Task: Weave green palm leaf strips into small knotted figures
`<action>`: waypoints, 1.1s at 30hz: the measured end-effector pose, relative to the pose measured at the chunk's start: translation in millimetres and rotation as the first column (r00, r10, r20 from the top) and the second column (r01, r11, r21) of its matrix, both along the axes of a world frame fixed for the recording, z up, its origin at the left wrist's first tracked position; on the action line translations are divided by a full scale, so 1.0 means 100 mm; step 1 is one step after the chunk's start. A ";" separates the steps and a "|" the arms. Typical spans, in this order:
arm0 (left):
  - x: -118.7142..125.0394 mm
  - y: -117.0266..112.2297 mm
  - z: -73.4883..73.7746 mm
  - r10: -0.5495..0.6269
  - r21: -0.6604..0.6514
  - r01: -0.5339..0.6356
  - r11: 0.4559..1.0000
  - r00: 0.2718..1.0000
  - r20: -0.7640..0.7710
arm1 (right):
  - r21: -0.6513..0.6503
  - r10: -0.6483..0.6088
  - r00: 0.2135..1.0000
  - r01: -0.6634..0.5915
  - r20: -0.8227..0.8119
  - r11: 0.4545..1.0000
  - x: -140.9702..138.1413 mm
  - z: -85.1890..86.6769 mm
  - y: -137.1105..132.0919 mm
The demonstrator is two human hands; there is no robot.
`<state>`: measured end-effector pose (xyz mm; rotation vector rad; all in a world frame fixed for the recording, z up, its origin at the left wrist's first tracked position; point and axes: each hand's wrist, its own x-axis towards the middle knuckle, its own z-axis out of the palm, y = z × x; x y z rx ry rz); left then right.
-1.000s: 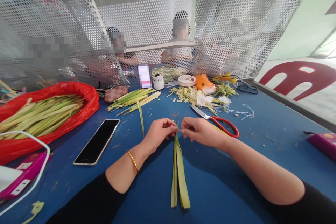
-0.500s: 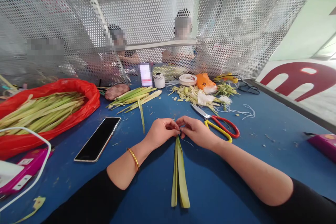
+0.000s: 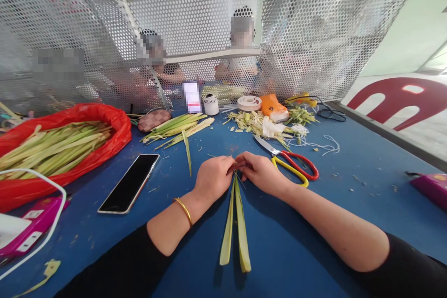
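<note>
Two long pale-green leaf strips (image 3: 242, 228) spread apart toward me in a narrow V, their upper ends meeting at my fingertips. My left hand (image 3: 215, 176) is closed, pinching the joined ends. Close against it, my right hand (image 3: 259, 172) has its fingers pinched at the same spot. A thin thread end shows just below the fingers. The exact grip is partly hidden by the fingers. Scissors (image 3: 295, 165) with one red and one yellow handle lie beside my right hand. A single leaf strip (image 3: 187, 152) lies beyond my left hand.
At left, a red plastic bag (image 3: 120, 125) holds many leaf strips, with a phone (image 3: 129, 184) nearer. A leaf pile (image 3: 178, 125), thread spool (image 3: 211, 104), tape roll (image 3: 249, 103), orange packet (image 3: 273, 106) and scraps (image 3: 249, 120) line the back. People sit behind a perforated metal screen (image 3: 195, 18).
The lower ends of the two strips have spread wider and lifted slightly. My left hand has turned, its fingers curling more over the joined ends.
</note>
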<state>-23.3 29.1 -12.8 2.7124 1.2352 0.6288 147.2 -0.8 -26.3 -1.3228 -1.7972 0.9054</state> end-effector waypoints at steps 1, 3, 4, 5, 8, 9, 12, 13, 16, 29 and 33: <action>0.00 0.00 -0.01 0.000 0.018 0.000 1.000 1.000 -0.021 | -0.001 -0.007 1.000 0.007 0.004 1.000 0.00 0.00 0.00; -0.01 0.00 -0.02 -0.002 0.041 0.004 0.999 0.999 -0.047 | -0.009 -0.017 1.000 0.017 0.003 1.000 0.00 -0.01 0.01; -0.01 0.00 -0.02 -0.003 0.050 0.006 0.999 0.998 -0.057 | -0.016 -0.021 1.000 0.021 -0.001 1.000 0.00 -0.01 0.01; -0.01 0.01 -0.02 -0.003 0.060 0.007 0.998 0.998 -0.068 | -0.023 -0.025 1.000 0.025 -0.008 0.999 0.00 -0.01 0.01; -0.01 0.00 -0.02 0.005 0.110 0.006 0.994 0.995 -0.100 | -0.039 -0.044 0.999 0.043 -0.031 0.998 0.00 0.00 0.02; -0.01 0.00 -0.01 0.008 0.129 0.006 0.992 0.994 -0.107 | -0.043 -0.046 0.998 0.044 -0.039 0.998 0.00 0.00 0.03; 0.00 -0.01 0.00 0.000 0.168 0.018 0.986 0.994 -0.107 | -0.047 -0.028 0.999 0.026 -0.040 0.999 0.01 0.00 0.03; 0.00 -0.01 0.00 -0.008 0.173 0.026 0.985 0.995 -0.101 | -0.039 -0.023 0.999 0.021 -0.030 0.999 0.01 0.00 0.03; 0.00 -0.01 0.00 -0.022 0.175 0.035 0.984 0.997 -0.076 | -0.018 -0.035 0.999 0.035 -0.021 0.999 0.02 0.00 0.03; -0.01 -0.01 0.00 -0.020 0.127 0.015 0.992 0.999 0.041 | -0.158 -0.119 0.970 0.086 -0.210 0.984 0.04 0.04 0.06; -0.01 0.00 -0.01 -0.028 0.136 0.021 0.991 0.999 0.045 | -0.131 -0.050 0.973 0.020 -0.224 0.991 0.03 0.05 0.05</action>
